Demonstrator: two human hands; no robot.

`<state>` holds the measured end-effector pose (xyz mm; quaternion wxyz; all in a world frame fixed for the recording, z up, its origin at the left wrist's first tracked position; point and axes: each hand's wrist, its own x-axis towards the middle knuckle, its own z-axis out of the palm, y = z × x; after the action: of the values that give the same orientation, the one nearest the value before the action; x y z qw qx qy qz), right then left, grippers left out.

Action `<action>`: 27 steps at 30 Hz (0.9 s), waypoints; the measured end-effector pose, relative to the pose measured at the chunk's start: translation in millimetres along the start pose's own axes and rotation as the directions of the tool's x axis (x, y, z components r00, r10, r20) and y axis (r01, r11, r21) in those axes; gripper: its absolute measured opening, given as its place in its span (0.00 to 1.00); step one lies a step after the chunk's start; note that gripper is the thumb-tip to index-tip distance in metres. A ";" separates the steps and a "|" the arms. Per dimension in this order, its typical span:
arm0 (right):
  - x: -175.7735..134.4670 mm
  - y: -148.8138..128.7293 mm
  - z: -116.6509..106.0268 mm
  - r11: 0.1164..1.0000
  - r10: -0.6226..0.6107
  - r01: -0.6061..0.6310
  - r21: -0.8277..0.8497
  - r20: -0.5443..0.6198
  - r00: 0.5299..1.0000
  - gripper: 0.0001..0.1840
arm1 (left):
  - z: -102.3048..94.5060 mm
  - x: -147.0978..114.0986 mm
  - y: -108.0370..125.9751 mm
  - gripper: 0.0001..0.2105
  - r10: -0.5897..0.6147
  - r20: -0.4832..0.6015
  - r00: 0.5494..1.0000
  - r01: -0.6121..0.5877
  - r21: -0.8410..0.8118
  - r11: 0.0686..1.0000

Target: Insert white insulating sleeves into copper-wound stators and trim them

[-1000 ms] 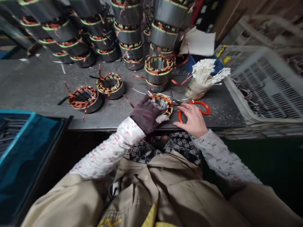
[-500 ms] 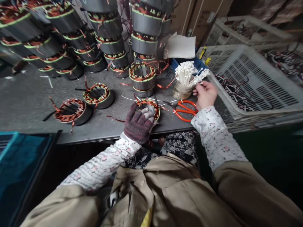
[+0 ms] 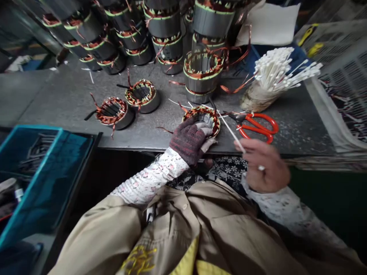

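My left hand (image 3: 190, 141), in a dark maroon knitted glove with pale fingertips, rests over the near side of a motor stator (image 3: 214, 131) and grips its rim. Copper windings and slots show past the fingers. Thin white strips lie around the stator's far side. My bare right hand (image 3: 265, 166), blurred, pinches a thin white cable tie (image 3: 231, 126) that slants up and left toward the stator. Orange-handled cutters (image 3: 259, 126) lie just beyond that hand. A wrapped jar (image 3: 255, 97) holds a dense bundle of white cable ties (image 3: 275, 68).
Two loose stators (image 3: 120, 118) sit to the left. Stacks of stators (image 3: 163, 23) rise at the back, one stack (image 3: 204, 82) close behind my work. A white perforated crate (image 3: 351, 88) stands at right. A teal bin (image 3: 51, 152) with metal parts is at lower left.
My right hand has come away from the jar, back toward my body, with a cable tie drawn out. My left hand stays on the stator. The view has shifted.
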<state>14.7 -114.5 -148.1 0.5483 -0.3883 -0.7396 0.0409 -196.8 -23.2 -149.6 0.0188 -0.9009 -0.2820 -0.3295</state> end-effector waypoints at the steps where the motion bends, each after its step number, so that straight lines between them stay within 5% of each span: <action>1: -8.1 -0.6 2.2 0.997 -0.076 0.074 0.023 0.070 0.995 0.11 | 1.2 -0.5 1.3 0.16 -0.019 -0.029 0.999 0.019 -0.016 1.000; 5: -32.9 4.9 4.4 0.980 -0.198 0.197 0.014 0.107 0.974 0.09 | 3.0 -3.0 1.6 0.32 -0.074 -0.037 0.997 0.073 -0.012 0.997; 14: -41.7 3.2 -7.1 0.990 -0.098 0.114 -0.081 0.179 0.979 0.07 | 1.2 -1.8 4.8 0.33 -0.106 -0.032 0.994 0.107 0.018 0.994; 21: -41.4 5.0 -7.4 0.989 -0.017 0.034 -0.147 0.116 0.993 0.08 | 2.0 -1.9 2.7 0.34 -0.124 0.009 0.992 0.124 0.024 0.992; 27: -26.1 5.8 3.8 0.991 0.131 -0.129 -0.045 0.053 0.990 0.10 | 5.8 -4.0 0.4 0.35 -0.141 0.003 0.990 0.141 -0.077 0.987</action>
<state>17.1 -125.2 -172.8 0.5153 -0.4457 -0.7284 0.0720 -195.8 -24.2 -156.5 -0.0389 -0.8782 -0.3322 -0.3418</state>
